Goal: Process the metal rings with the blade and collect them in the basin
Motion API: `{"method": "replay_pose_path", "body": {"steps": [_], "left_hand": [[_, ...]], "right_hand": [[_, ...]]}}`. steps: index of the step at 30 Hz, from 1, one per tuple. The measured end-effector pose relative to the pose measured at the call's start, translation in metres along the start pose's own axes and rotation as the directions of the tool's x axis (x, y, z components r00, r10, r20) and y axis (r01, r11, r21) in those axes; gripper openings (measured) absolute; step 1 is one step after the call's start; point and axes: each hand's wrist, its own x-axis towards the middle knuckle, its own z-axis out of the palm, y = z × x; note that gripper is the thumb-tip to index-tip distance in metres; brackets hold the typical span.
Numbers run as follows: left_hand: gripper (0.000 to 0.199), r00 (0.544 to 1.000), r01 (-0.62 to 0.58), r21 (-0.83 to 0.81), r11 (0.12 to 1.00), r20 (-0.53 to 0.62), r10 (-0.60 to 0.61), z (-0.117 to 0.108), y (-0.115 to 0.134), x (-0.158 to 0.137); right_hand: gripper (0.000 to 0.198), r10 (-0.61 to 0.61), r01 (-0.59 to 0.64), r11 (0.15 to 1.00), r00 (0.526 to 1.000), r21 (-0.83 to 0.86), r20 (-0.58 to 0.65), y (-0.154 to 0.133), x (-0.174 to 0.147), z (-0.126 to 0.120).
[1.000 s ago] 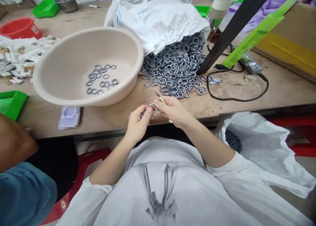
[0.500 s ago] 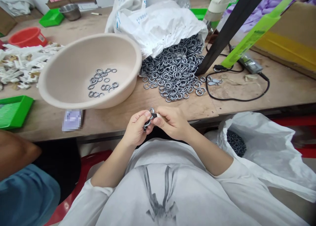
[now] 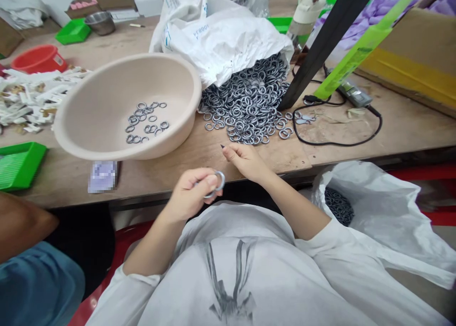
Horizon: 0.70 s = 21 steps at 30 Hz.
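Note:
At the table's front edge my left hand (image 3: 190,193) is closed on grey rings (image 3: 223,179), with one ring standing out clearly past the thumb. How many it holds is hidden by the fingers. My right hand (image 3: 249,162), a little farther forward and to the right, pinches a small tool with a dark pointed tip (image 3: 223,147); its handle is covered by the fingers. Beyond that hand, a heap of loose grey rings (image 3: 245,107) spills from a white sack (image 3: 228,41). To the left, a wide beige basin (image 3: 89,102) has several such rings on its bottom.
A black slanted bar (image 3: 327,45) stands beside the heap, near a black cable (image 3: 335,144). An open white bag (image 3: 381,197) with rings inside is low at my right. White plastic pieces (image 3: 39,95) and a green tray (image 3: 21,164) lie left; another person's arm (image 3: 24,226) is close.
My hands have come apart: the left, with the rings, has drawn down towards me, while the right has lifted the dark-tipped tool away from them. The view has shifted slightly.

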Motion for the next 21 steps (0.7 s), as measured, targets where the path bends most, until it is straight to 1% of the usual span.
{"method": "replay_pose_path", "body": {"steps": [1,2,3,4,5,6,7,8,9,10,11,12,13,15,16,17,18,19,20,21], "left_hand": [[0.035,0.99,-0.117,0.124,0.985,-0.065,0.126,-0.007,0.012,0.0],[0.031,0.946,-0.233,0.281,0.931,-0.158,0.284,-0.017,0.026,0.001],[0.026,0.863,-0.293,0.475,0.83,-0.243,0.444,-0.028,0.04,0.005],[0.021,0.762,-0.277,0.67,0.689,-0.285,0.582,-0.041,0.053,0.011],[0.018,0.674,-0.195,0.814,0.548,-0.295,0.678,-0.055,0.065,0.019],[0.024,0.652,-0.071,0.913,0.402,-0.262,0.711,-0.069,0.075,0.027],[0.03,0.69,0.082,0.949,0.303,-0.273,0.67,-0.082,0.082,0.036],[0.026,0.76,0.221,0.949,0.226,-0.313,0.57,-0.094,0.088,0.044],[0.022,0.794,0.325,0.933,0.152,-0.357,0.492,-0.103,0.091,0.051],[0.023,0.823,0.373,0.923,0.1,-0.378,0.425,-0.109,0.093,0.056],[0.027,0.832,0.382,0.921,0.073,-0.377,0.406,-0.111,0.093,0.059],[0.03,0.831,0.351,0.934,0.068,-0.344,0.437,-0.109,0.09,0.059],[0.033,0.82,0.282,0.956,0.077,-0.281,0.499,-0.103,0.086,0.056],[0.031,0.754,0.077,0.99,0.121,-0.137,0.643,-0.083,0.072,0.044],[0.027,0.728,-0.047,0.988,0.15,-0.069,0.682,-0.07,0.062,0.037],[0.023,0.736,-0.147,0.962,0.232,-0.05,0.675,-0.057,0.05,0.029],[0.02,0.771,-0.227,0.917,0.328,-0.037,0.635,-0.045,0.037,0.021],[0.02,0.82,-0.251,0.873,0.418,-0.037,0.571,-0.035,0.023,0.016],[0.019,0.862,-0.236,0.838,0.492,-0.054,0.505,-0.027,0.008,0.012],[0.02,0.89,-0.201,0.796,0.571,-0.095,0.446,-0.022,-0.005,0.009]], "right_hand": [[0.053,0.033,-0.035,0.994,0.999,-0.102,-0.019,0.002,0.008,0.0],[0.046,0.051,-0.058,0.974,0.998,-0.218,-0.039,0.003,0.018,0.0],[0.037,0.053,-0.07,0.94,0.997,-0.333,-0.059,0.002,0.028,0.001],[0.032,0.036,-0.061,0.899,0.997,-0.434,-0.065,0.001,0.039,0.002],[0.032,0.014,-0.042,0.855,0.998,-0.517,-0.058,-0.001,0.051,0.005],[0.034,0.005,-0.024,0.812,0.999,-0.583,-0.035,-0.003,0.062,0.008],[0.033,0.01,-0.011,0.771,1.0,-0.637,-0.005,-0.005,0.073,0.011],[0.031,0.025,-0.003,0.735,0.999,-0.678,0.022,-0.006,0.083,0.015],[0.03,0.039,0.004,0.707,0.998,-0.707,0.045,-0.008,0.091,0.019],[0.03,0.048,0.01,0.688,0.997,-0.726,0.06,-0.009,0.097,0.022],[0.032,0.05,0.017,0.678,0.996,-0.735,0.069,-0.01,0.101,0.024],[0.034,0.05,0.019,0.674,0.996,-0.738,0.071,-0.01,0.102,0.025],[0.035,0.053,0.016,0.673,0.996,-0.739,0.07,-0.011,0.1,0.025],[0.034,0.081,-0.002,0.669,0.994,-0.743,0.07,-0.011,0.089,0.022],[0.033,0.094,-0.007,0.666,0.993,-0.746,0.076,-0.012,0.08,0.019],[0.032,0.101,-0.002,0.665,0.991,-0.747,0.087,-0.012,0.069,0.017],[0.032,0.106,0.005,0.663,0.989,-0.748,0.1,-0.013,0.058,0.013],[0.031,0.11,0.012,0.666,0.987,-0.746,0.114,-0.013,0.047,0.01],[0.031,0.124,0.009,0.67,0.984,-0.742,0.124,-0.013,0.037,0.007],[0.03,0.14,-0.005,0.682,0.982,-0.732,0.124,-0.013,0.027,0.005]]}}
